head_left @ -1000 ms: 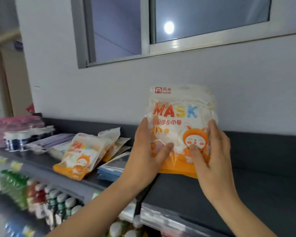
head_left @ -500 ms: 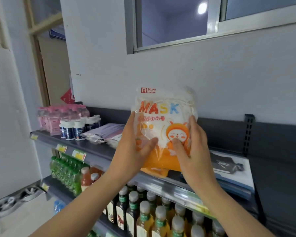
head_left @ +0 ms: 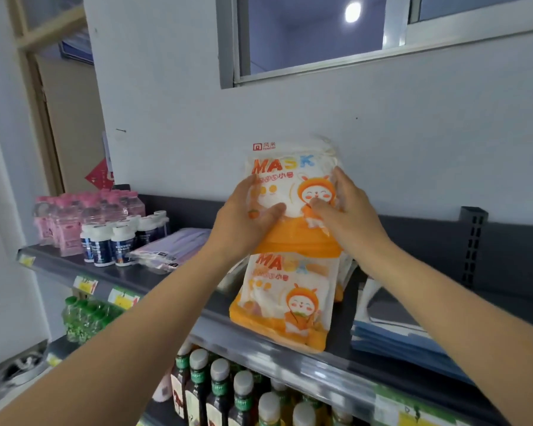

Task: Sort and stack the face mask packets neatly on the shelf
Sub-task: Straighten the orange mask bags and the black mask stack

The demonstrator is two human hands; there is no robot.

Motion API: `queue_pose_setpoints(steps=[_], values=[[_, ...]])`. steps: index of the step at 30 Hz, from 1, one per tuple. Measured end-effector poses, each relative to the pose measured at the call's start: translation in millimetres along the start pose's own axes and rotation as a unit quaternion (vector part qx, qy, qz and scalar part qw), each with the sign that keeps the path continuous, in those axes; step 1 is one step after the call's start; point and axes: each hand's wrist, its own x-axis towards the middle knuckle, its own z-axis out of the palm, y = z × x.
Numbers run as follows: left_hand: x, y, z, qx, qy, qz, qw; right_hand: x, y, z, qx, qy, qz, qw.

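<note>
I hold an orange-and-white mask packet (head_left: 285,173) upright above the dark top shelf (head_left: 154,279). My left hand (head_left: 243,216) grips its left side, thumb across the front. My right hand (head_left: 342,210) grips its right side the same way. Directly below it a matching orange mask packet (head_left: 285,302) lies on the shelf, leaning on other packets behind it. Blue-and-white mask packets (head_left: 397,330) are stacked to the right. Flat lilac mask packets (head_left: 173,244) lie to the left.
Small white-capped bottles (head_left: 111,241) and pink bottle packs (head_left: 65,216) stand at the shelf's left end. Drink bottles (head_left: 222,392) fill the shelf below, green ones (head_left: 83,315) further left. A window and pale wall rise behind the shelf. A slotted upright (head_left: 473,241) stands at right.
The view swung left and back right. The held packet has come over the orange packet lying on the shelf. Both hands keep their hold.
</note>
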Motion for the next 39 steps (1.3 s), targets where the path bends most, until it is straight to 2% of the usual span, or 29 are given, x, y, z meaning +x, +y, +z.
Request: queue_pose_setpoints(steps=[6, 11, 15, 24, 29, 34, 39], values=[[64.5, -18.9, 34.6, 0.000, -0.070, -0.034, 0.997, 43.1, 32.8, -4.9, 0.027, 0.006, 0.073, 0.997], [101.3, -32.6, 54.0, -0.024, -0.065, -0.009, 0.998, 75.9, 55.1, 0.2, -0.035, 0.050, 0.022, 0.998], [118.1, -49.6, 64.9, -0.044, -0.077, 0.005, 0.996, 87.5, 76.1, 9.3, -0.043, 0.062, 0.005, 0.997], [145.8, -91.9, 70.9, -0.058, -0.198, -0.007, 0.979, 89.3, 94.3, 38.2, -0.051, 0.074, 0.081, 0.993], [154.7, -117.6, 70.7, -0.033, -0.311, -0.018, 0.950, 81.2, 82.4, 46.6, -0.069, 0.045, 0.146, 0.986], [159.6, -126.8, 70.6, -0.022, -0.333, -0.022, 0.942, 77.8, 75.1, 48.3, -0.066, 0.049, 0.209, 0.974], [157.6, -124.4, 71.0, 0.012, -0.366, -0.003, 0.930, 76.5, 66.8, 41.3, -0.082, 0.002, 0.264, 0.961]])
